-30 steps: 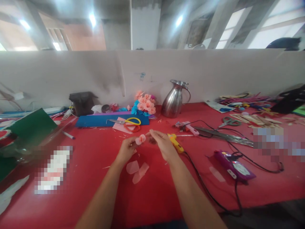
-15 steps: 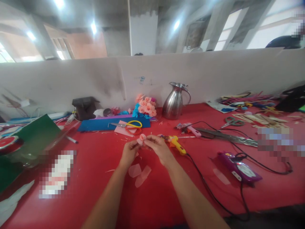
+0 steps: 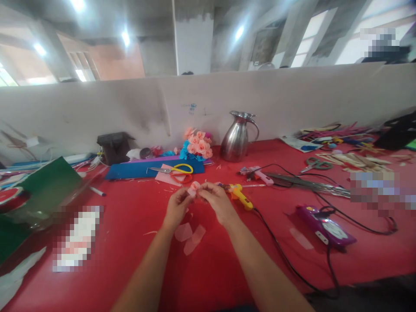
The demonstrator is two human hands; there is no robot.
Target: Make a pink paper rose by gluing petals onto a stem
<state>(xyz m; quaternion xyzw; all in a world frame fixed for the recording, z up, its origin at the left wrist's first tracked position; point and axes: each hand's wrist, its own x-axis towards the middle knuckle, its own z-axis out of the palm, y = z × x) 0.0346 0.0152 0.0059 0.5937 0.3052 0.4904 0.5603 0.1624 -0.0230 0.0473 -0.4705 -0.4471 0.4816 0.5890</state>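
Between my fingertips is a small pink paper flower [image 3: 194, 186], held above the red table. My left hand [image 3: 177, 207] pinches it from the left, and my right hand [image 3: 217, 200] grips its right side. Pink paper petals [image 3: 192, 237] lie loose on the table below my hands. Just right of my right hand rests a yellow glue gun [image 3: 241, 197]. Behind my hands, yellow-handled scissors [image 3: 177, 169] lie across pink paper and a blue sheet [image 3: 130, 170].
A bunch of pink and blue paper flowers [image 3: 199, 145] and a steel jug [image 3: 235, 136] stand at the back. At right are a pink glue gun [image 3: 263, 177], metal wires [image 3: 312, 186], a purple power strip [image 3: 325, 227] and green-handled scissors [image 3: 315, 164]. Green sheets [image 3: 53, 182] lie left.
The flower has turned slightly between my fingers, and a paler petal now shows on its left side. Both hands stay in nearly the same place.
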